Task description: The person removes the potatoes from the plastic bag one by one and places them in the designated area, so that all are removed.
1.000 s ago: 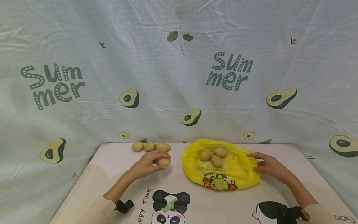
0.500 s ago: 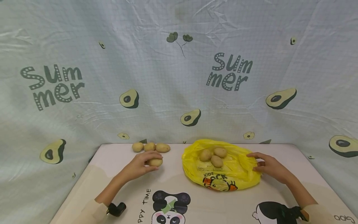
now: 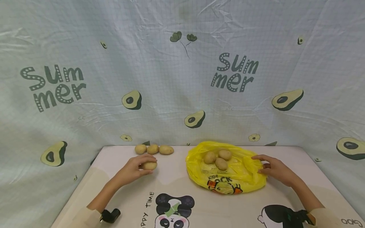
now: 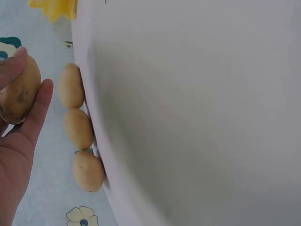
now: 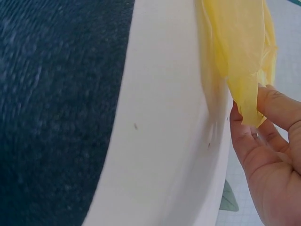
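My left hand [image 3: 133, 169] grips a potato [image 3: 149, 165] between thumb and fingers, left of the yellow plastic bag [image 3: 242, 180]. In the left wrist view the held potato [image 4: 21, 96] shows dark specks on its skin. Three potatoes lie inside the bag, one of them a potato [image 3: 221, 164] nearest the front. At the bag's right edge my right hand [image 3: 276, 171] pinches the plastic; the right wrist view shows thumb and fingers on the yellow film [image 5: 249, 94]. Behind my left hand, three more potatoes [image 3: 152, 149] stand in a row at the table's back edge.
The table [image 3: 176, 186] has a pale cover printed with a panda [image 3: 174, 210] and lettering. Directly behind its back edge hangs a light curtain [image 3: 171, 79] printed with avocados and words.
My left hand has moved left, away from the bag, carrying the potato. The right hand stays at the bag's edge, and the other potatoes have not moved.
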Demonstrator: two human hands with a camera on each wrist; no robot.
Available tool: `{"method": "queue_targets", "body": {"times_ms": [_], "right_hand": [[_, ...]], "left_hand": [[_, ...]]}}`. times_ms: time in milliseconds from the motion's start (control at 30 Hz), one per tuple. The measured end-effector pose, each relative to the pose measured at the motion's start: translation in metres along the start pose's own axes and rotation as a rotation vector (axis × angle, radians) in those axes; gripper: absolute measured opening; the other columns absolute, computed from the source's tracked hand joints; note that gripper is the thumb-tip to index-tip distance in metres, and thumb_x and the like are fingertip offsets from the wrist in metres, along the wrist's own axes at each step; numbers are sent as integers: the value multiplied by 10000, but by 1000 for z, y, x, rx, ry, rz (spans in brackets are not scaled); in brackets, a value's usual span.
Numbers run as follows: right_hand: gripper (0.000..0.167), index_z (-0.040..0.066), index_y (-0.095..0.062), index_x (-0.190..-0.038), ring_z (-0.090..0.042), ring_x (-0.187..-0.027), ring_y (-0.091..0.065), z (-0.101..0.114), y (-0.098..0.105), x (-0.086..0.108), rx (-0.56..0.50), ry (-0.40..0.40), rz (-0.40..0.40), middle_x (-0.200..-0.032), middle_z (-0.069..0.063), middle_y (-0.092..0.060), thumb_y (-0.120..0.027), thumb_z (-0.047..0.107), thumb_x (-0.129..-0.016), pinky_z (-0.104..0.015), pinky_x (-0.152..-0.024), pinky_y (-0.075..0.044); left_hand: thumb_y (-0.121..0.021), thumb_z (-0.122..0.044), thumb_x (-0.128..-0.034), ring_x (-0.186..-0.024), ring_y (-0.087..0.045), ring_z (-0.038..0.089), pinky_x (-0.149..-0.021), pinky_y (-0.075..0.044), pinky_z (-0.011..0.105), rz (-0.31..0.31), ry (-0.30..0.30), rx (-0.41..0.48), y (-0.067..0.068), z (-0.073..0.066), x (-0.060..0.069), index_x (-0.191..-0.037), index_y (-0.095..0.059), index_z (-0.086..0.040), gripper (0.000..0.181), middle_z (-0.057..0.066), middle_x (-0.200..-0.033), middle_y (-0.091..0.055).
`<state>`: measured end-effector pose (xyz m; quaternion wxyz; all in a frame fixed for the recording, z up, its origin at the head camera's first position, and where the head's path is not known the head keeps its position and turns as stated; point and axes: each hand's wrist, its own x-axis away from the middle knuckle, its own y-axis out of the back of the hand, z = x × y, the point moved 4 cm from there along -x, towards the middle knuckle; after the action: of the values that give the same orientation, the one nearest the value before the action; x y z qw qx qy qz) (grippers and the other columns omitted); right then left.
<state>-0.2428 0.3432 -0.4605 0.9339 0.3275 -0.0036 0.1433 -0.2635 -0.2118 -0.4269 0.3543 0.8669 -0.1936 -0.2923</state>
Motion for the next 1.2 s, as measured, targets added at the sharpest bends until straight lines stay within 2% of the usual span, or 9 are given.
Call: {"method": "queue_targets", "body": {"times_ms": [167, 400, 433, 533, 667, 800, 1000, 1200], "right_hand": [[548, 51, -517, -1448, -445, -1212, -573, -1, 0, -1, 27, -4, -16, -1538, -314, -367, -712, 104, -939, -358, -887, -580], [557, 59, -519, -1450, -484, -1242, -549, -1, 0, -1, 34, -31, -19, -1541, -313, -365, -719, 142, -937, -447, -927, -563], [563, 58, -517, -1453, -480, -1241, -550, -1, 0, -1, 29, -35, -14, -1541, -314, -363, -721, 155, -938, -454, -930, -562], [567, 54, -509, -1459, -488, -1251, -540, 0, 1, 0, 14, -32, 0, -1543, -316, -360, -712, 214, -954, -493, -950, -546], [555, 50, -488, -1475, -516, -1261, -521, 1, 2, 1, -7, -20, 17, -1554, -320, -339, -646, 300, -1006, -480, -918, -563], [566, 62, -481, -1481, -504, -1259, -522, 1, 3, 1, -27, -44, 21, -1564, -307, -329, -625, 347, -1015, -409, -861, -580], [602, 48, -495, -1468, -481, -1252, -534, 1, 4, 0, 0, -32, 13, -1542, -309, -363, -698, 320, -971, -488, -946, -550], [594, 50, -516, -1450, -439, -1222, -565, 2, 4, 0, 17, -29, 10, -1529, -310, -381, -728, 287, -948, -435, -927, -565]], "left_hand": [[-848, -6, -784, -1071, -606, 151, -763, -518, 240, -8, 28, -4, 4, 3, 4, -1187, -721, -158, 450, 41, -1223, -688], [-852, -9, -776, -1247, -572, 399, -791, -524, 256, -4, 46, -10, 8, 3, 6, -1186, -720, -86, 437, 59, -1232, -698], [-853, -8, -775, -1246, -572, 404, -789, -525, 256, -5, 45, -12, 8, 4, 6, -1185, -719, -75, 437, 62, -1231, -699], [-848, -2, -779, -1161, -619, 292, -770, -517, 250, -2, 42, -10, 8, 5, 8, -1188, -716, -65, 434, 68, -1228, -695], [-841, 3, -786, -1031, -592, 121, -741, -500, 245, 1, 40, -7, 8, 6, 10, -1193, -716, -80, 434, 66, -1225, -687], [-844, -5, -786, -1039, -594, 130, -742, -499, 246, -3, 41, -19, 9, 6, 10, -1196, -719, -111, 441, 65, -1235, -683], [-851, -17, -781, -1084, -604, 161, -763, -516, 250, -15, 42, -30, 11, 8, 12, -1190, -719, -93, 437, 75, -1240, -679], [-861, -9, -760, -1102, -603, 175, -760, -516, 247, -41, 11, -59, 15, 11, 14, -1176, -722, -98, 448, 90, -1235, -681]]}}
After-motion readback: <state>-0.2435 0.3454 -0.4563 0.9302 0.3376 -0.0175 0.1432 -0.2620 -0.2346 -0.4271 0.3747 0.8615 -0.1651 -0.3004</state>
